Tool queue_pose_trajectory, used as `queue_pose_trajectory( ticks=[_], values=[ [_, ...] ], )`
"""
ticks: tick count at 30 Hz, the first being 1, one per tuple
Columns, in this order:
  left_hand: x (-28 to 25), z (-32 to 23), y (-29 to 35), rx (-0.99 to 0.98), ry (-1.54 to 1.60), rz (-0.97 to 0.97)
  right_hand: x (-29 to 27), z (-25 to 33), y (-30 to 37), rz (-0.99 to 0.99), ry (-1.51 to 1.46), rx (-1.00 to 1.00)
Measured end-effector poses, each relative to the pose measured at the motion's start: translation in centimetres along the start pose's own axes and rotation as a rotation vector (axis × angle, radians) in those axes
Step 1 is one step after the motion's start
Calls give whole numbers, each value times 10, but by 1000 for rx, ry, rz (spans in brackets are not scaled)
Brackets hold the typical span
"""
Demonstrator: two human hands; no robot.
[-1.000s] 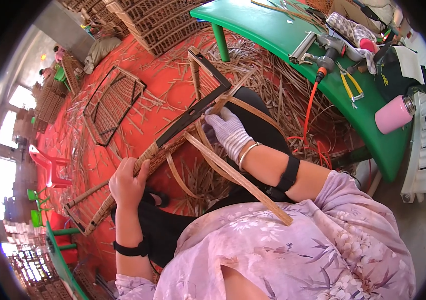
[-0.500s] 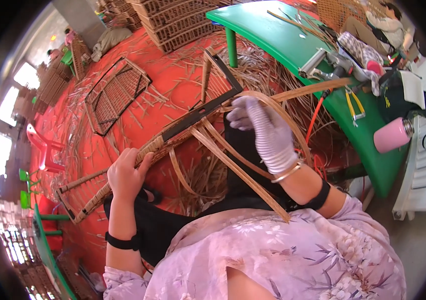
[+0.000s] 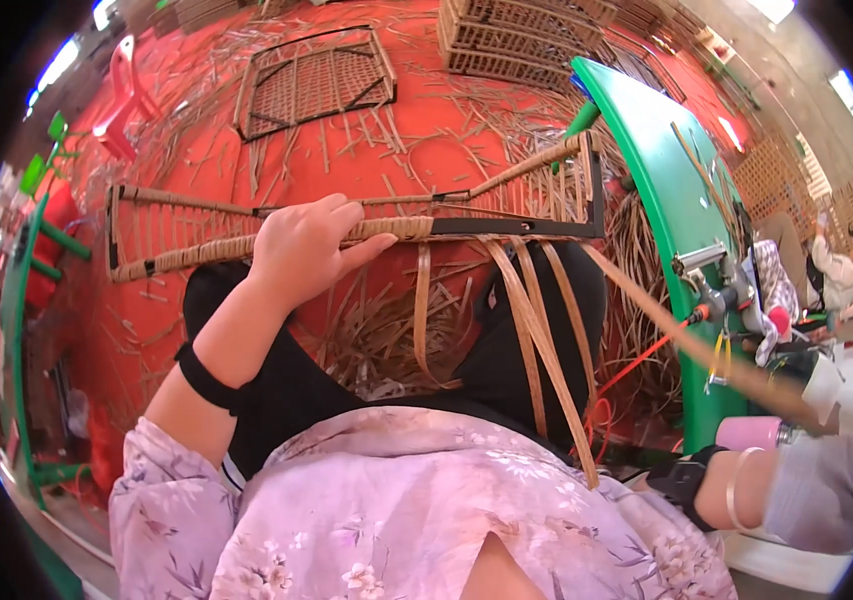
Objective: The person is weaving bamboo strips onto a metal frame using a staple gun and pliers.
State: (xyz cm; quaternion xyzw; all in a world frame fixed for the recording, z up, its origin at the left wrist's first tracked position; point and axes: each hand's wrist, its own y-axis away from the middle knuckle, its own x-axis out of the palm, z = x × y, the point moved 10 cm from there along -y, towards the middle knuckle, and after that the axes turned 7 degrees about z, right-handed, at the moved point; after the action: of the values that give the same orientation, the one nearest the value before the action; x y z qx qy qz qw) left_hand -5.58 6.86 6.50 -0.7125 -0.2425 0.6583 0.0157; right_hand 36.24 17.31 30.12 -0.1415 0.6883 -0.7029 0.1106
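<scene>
A woven rattan frame [image 3: 516, 180] with black bars lies across my lap. My left hand [image 3: 308, 245] is closed round its near wrapped bar, left of the middle, with the thumb along the bar. Several loose rattan strips [image 3: 538, 345] hang from the black section [image 3: 476, 226] over my legs. From the frame's right corner a long rattan strip [image 3: 691, 340] runs tight out to the right. My gloved right hand [image 3: 836, 485] is at its outer end, blurred near the picture's rim, and appears to grip it; its fingers show poorly.
To the right stands a green table [image 3: 636, 130] carrying a metal tool [image 3: 721, 290] with an orange hose and a pink bottle [image 3: 749, 432]. Another woven panel [image 3: 316, 85] lies on the red floor amid scraps. Stacked woven pieces [image 3: 516, 40] stand behind; a person [image 3: 836, 270] sits far right.
My right hand has swung from beside the frame far out to the right, drawing the looped strip straight. The frame now lies more level across my lap, with my left hand still on it.
</scene>
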Motion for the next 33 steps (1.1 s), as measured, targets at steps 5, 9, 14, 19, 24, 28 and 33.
queue_pose_trajectory(
  ticks=[5,9,14,19,24,28,33],
  values=[
    [2,14,13,-32,-13,-11,186,-47,93,887,-3,181],
    [3,4,5,-2,6,-1,237,-69,168,1282,-34,236],
    [1,2,2,19,22,-39,264,-74,225,1426,164,225],
    [2,5,4,0,1,4,284,-55,253,1367,93,80],
    [0,6,4,-1,22,2,287,-50,239,1191,79,9],
    [3,8,2,-26,82,79,298,-46,242,1234,77,-11],
    [1,-4,-4,39,102,36,298,-64,231,1179,-140,176]
  ],
)
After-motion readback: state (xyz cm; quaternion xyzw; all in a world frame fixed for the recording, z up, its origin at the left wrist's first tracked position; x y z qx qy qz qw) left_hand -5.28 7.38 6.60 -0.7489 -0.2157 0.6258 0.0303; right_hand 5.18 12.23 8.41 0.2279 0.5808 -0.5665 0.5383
